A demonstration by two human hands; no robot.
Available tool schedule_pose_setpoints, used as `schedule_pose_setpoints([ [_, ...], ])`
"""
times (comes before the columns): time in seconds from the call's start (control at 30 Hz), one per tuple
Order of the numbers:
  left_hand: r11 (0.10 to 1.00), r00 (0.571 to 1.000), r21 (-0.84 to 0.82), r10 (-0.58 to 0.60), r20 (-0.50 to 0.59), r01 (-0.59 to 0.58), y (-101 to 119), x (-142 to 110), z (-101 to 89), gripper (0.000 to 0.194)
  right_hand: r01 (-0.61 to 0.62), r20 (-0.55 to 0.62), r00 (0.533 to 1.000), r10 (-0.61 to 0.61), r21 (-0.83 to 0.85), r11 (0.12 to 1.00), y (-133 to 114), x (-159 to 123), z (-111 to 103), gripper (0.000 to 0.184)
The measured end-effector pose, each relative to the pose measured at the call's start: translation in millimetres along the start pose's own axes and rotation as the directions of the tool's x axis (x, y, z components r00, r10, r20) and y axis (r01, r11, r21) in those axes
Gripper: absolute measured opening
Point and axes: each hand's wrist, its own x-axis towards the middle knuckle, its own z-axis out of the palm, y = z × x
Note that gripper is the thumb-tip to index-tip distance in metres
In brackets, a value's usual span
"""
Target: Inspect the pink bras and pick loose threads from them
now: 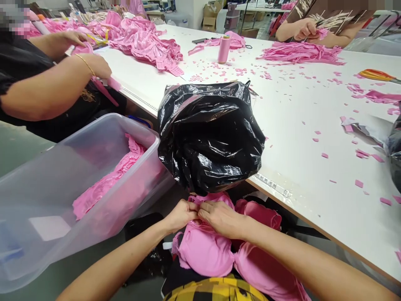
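Note:
A pink bra (206, 253) lies across my lap, its moulded cups facing up and a white tag sticking out at the left. My left hand (183, 216) and my right hand (221, 218) meet at its upper edge, just below the black plastic bag. Both have their fingers pinched on the bra's pink fabric, fingertips almost touching. Exactly which bit of strap or edge they grip is hidden by the fingers. More pink cups (260, 213) show behind my right wrist.
An open black plastic bag (216, 138) hangs at the table edge ahead. A clear bin (125, 121) with pink lace garments stands left. The white table (291, 159) carries pink scraps, a thread cone (223, 49) and orange-handled scissors (376, 75). Co-workers handle pink pieces at left and far right.

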Motion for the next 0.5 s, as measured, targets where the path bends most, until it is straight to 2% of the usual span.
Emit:
schedule_pose_setpoints([
  [0.17, 0.995, 0.996, -0.076, -0.068, -0.049, 0.064, -7.5, -4.8, 0.0, 0.013, -0.253, 0.002, 0.967, 0.254, 0.057, 0.966, 6.5, -12.3, -10.2, 0.016],
  [0.23, 0.993, 0.995, -0.099, -0.066, -0.073, 0.058, -9.3, -6.3, -0.2, 0.015, -0.310, 0.017, 0.951, 0.309, 0.037, 0.950, 7.6, -15.8, -9.1, 0.015],
  [0.3, 0.995, 0.994, -0.092, -0.046, -0.095, 0.037, -10.8, -6.1, -0.2, 0.014, -0.317, 0.020, 0.948, 0.317, 0.025, 0.948, 7.0, -16.6, -6.0, 0.014],
  [0.5, 0.995, 0.993, -0.084, -0.067, -0.093, 0.059, -13.0, -4.5, -0.4, 0.016, -0.188, -0.032, 0.981, 0.192, 0.084, 0.978, 7.1, -10.8, -3.0, 0.020],
])
